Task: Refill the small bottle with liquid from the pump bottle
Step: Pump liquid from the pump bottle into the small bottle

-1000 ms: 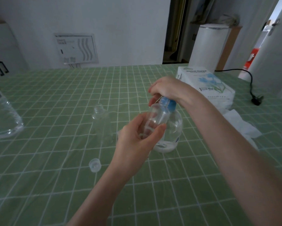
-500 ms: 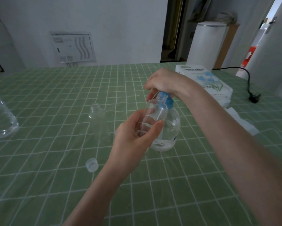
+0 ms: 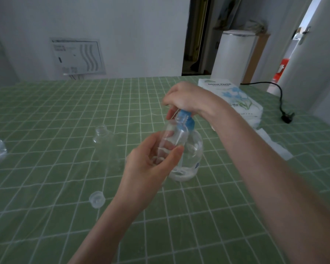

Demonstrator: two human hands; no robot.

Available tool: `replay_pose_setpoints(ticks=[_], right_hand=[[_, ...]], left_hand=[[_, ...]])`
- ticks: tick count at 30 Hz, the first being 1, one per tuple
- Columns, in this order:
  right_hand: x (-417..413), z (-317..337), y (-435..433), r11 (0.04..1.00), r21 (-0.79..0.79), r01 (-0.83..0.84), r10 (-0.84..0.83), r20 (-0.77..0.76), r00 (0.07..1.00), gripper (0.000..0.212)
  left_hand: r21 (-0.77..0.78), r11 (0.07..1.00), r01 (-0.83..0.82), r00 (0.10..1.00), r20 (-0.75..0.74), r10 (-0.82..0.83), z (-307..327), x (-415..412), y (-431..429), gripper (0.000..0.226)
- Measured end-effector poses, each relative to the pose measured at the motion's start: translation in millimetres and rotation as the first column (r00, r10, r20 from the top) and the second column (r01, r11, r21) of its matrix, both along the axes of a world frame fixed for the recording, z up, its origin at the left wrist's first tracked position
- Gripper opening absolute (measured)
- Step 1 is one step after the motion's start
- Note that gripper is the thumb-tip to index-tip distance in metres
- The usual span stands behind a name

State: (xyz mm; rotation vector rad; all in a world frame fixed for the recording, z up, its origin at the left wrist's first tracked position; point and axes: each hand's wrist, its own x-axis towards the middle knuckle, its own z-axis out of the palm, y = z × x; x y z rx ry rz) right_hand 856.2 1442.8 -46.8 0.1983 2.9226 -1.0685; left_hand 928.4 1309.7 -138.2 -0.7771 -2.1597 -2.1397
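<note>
A: At a green checked surface, the left grip wraps its fingers and thumb round the small bottle, held up against the blue-collared pump bottle standing there.

B: The right grip curls over the pump head. The nozzle is hidden, so it may miss the narrow neck and wet the fingers. A hard press could also tip the light bottle.

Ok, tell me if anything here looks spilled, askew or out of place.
No spill shows. A loose cap lies on the tablecloth, apart from an uncapped clear bottle standing beyond it. A loose tissue lies beside the tissue pack. Nothing else stands out.
</note>
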Motion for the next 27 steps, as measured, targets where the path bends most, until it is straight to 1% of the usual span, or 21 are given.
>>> replay_pose_setpoints(ticks=[7, 10, 14, 22, 27], right_hand=[[-2, -3, -1, 1.000, -0.005, -0.006, 0.006, 0.010, 1.000, 0.038], [0, -7, 0, 1.000, -0.003, 0.020, -0.020, 0.024, 1.000, 0.038], [1, -12, -1, 1.000, -0.003, 0.025, -0.025, 0.038, 0.999, 0.036], [1, 2, -1, 1.000, -0.002, 0.010, -0.010, 0.010, 1.000, 0.033], [0, -2, -2, 0.999, -0.027, 0.022, -0.022, 0.001, 1.000, 0.038]], left_hand=[[0.018, 1.000, 0.006, 1.000, 0.003, -0.006, 1, 0, 1, 0.018], [0.008, 1.000, 0.003, 1.000, 0.002, -0.003, -2, 0, 0, 0.014], [-0.004, 1.000, -0.016, 1.000, 0.006, 0.016, -3, 1, 0, 0.014], [0.029, 1.000, -0.002, 1.000, 0.008, 0.002, 1, 0, 1, 0.019], [0.034, 0.999, 0.000, 1.000, 0.017, -0.001, 1, 0, 1, 0.018]])
